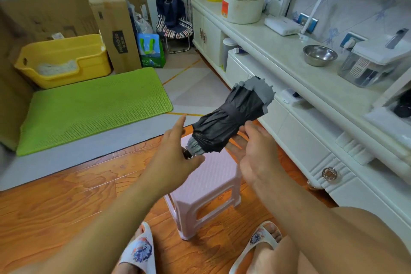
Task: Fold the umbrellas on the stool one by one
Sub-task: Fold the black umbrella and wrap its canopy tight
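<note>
At the bottom of the frame are two feet in slippers (139,251) on the wooden floor (55,196). Just above them, in the middle, stands a pink stool (206,184). Over the stool, the two hands hold a dark gray umbrella (231,118). It is closed up into a bundle and points toward the upper right. The right hand (251,151) is under the umbrella, and its fingers (233,147) lie flat and loose, carrying it. The left hand (175,151) is at the handle end, with its fingers spread out straight. I cannot tell if it touches the handle. Farther back on the left lies a green mat (93,107), then a yellow tub (62,62). On the right, a white worktop (266,40) carries a metal bowl (319,55).
</note>
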Demonstrator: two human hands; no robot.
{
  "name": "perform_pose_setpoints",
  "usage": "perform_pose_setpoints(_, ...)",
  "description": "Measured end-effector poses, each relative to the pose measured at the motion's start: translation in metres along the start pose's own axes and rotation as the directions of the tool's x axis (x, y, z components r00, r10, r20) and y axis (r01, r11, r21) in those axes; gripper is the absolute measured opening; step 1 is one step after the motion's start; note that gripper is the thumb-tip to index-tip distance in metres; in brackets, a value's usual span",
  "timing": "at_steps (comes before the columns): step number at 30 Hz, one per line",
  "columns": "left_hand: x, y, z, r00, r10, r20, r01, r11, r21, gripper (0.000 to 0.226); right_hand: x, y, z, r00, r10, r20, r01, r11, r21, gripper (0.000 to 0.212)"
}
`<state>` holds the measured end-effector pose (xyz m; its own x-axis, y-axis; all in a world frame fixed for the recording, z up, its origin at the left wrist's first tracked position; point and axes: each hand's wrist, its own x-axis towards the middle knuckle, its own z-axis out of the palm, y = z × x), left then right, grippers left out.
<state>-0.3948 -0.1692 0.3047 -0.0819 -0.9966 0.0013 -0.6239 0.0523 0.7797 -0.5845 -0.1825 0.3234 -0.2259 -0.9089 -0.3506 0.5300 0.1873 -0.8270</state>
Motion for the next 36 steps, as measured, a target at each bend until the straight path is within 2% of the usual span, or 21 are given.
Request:
perform_pose_setpoints(2,0.001,-0.002,-0.009,0.995,0.02,0.093,-0.019,1.0,-0.01,0.096,0.001,0.002,-0.003,1.0,0.022,0.02,-0.022,0.999,0.036,0.02)
perform_pose_setpoints(4,-0.004,-0.002,-0.012,0.982,0.151,0.114,-0.155,0.987,0.031,0.088,0.0,0.004,-0.006,0.998,0.046,0.049,-0.05,0.996,0.071,0.021)
perform_pose_setpoints(6,-0.012,-0.004,-0.006,0.965,0.251,0.075,-0.258,0.959,0.113,0.083,0.001,0.004,-0.01,0.994,0.068,0.086,-0.076,0.993,0.095,0.018)
perform_pose_setpoints(9,-0.021,-0.006,0.007,0.943,0.331,0.019,-0.323,0.906,0.275,0.079,0.001,0.0,-0.015,0.991,0.076,0.109,-0.088,0.991,0.104,0.016)
perform_pose_setpoints(14,-0.026,0.003,0.014,0.899,0.435,-0.047,-0.409,0.875,0.259,0.073,-0.001,-0.007,-0.017,0.991,0.032,0.13,-0.048,0.991,0.122,0.017)
perform_pose_setpoints(18,-0.028,0.011,0.016,0.892,0.45,-0.047,-0.427,0.871,0.242,0.069,0.001,-0.01,-0.015,0.99,0.05,0.132,-0.066,0.99,0.127,0.029)
perform_pose_setpoints(22,-0.025,0.012,0.014,0.899,0.437,-0.024,-0.418,0.873,0.252,0.068,0.0,-0.012,-0.014,0.992,0.011,0.122,-0.022,0.996,0.085,0.024)
perform_pose_setpoints(27,-0.021,0.012,0.012,0.909,0.416,-0.002,-0.402,0.88,0.254,0.089,-0.003,-0.016,-0.013,0.994,-0.037,0.107,0.038,0.999,-0.006,0.024)
perform_pose_setpoints(31,-0.024,0.012,0.014,0.906,0.422,0.022,-0.407,0.859,0.309,0.074,-0.002,-0.015,-0.012,0.994,-0.039,0.1,0.039,0.999,0.0,0.023)
perform_pose_setpoints(36,-0.024,0.009,0.023,0.926,0.372,0.071,-0.37,0.852,0.37,0.073,-0.002,-0.011,-0.01,0.997,-0.02,0.07,0.019,0.999,0.029,0.024)
